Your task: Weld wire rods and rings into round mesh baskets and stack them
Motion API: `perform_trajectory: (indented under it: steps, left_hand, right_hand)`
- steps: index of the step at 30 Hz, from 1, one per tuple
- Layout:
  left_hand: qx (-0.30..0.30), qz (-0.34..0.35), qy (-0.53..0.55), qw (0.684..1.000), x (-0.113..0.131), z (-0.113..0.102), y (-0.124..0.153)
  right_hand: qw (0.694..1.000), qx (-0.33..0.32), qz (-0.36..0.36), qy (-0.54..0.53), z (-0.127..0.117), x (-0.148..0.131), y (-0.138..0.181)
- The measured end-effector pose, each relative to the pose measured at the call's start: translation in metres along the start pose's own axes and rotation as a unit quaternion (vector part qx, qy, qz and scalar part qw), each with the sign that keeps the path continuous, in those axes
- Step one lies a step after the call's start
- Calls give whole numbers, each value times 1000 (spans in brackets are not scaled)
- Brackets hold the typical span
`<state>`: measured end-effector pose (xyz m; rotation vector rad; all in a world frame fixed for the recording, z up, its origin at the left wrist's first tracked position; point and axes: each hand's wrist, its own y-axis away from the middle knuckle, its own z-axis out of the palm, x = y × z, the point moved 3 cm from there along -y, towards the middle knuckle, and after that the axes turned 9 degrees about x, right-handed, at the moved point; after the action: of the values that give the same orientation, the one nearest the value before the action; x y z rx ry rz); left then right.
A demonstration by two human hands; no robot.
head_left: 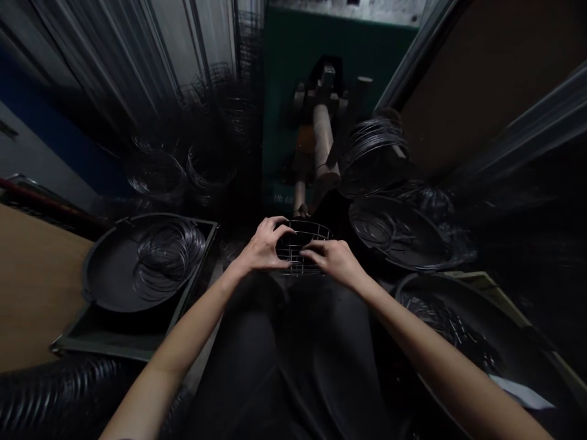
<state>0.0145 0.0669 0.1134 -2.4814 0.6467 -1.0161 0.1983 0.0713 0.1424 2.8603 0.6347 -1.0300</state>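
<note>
A small round wire basket [303, 245], made of thin metal rings and cross wires, sits in front of my lap. My left hand [263, 246] grips its left side with the fingers curled over the top rings. My right hand [332, 261] lies across its right side, fingers hooked on the wires. The lower part of the basket is partly hidden behind my fingers. A black pan [117, 269] holding a loose bundle of wire rings [168, 260] is to the left of my left hand.
Black pans of wire pieces [394, 233] [458, 324] lie to the right. Hanging wire ring bundles [373, 156] [211, 166] surround a machine with a pale cylindrical part [323, 140] ahead. A wooden board [36, 281] is at far left, and a ribbed black hose [55, 397] at lower left.
</note>
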Motion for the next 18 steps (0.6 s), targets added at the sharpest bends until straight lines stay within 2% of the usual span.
perform_trajectory:
  steps: [3, 6, 12, 18]
  left_hand:
    - [7, -5, 26, 1000, -2, 5, -6]
    - [6, 4, 39, 999, -3, 8, -13]
    - [1, -3, 50, 999, -3, 11, -25]
    - [0, -11, 53, 999, -6, 8, -31]
  right_hand:
    - [981, 46, -120, 145, 5, 4, 9]
    - [959, 47, -175, 216, 6, 10, 16]
    - [939, 76, -218, 256, 1, 17, 10]
    - [933, 82, -228, 265, 1, 16, 4]
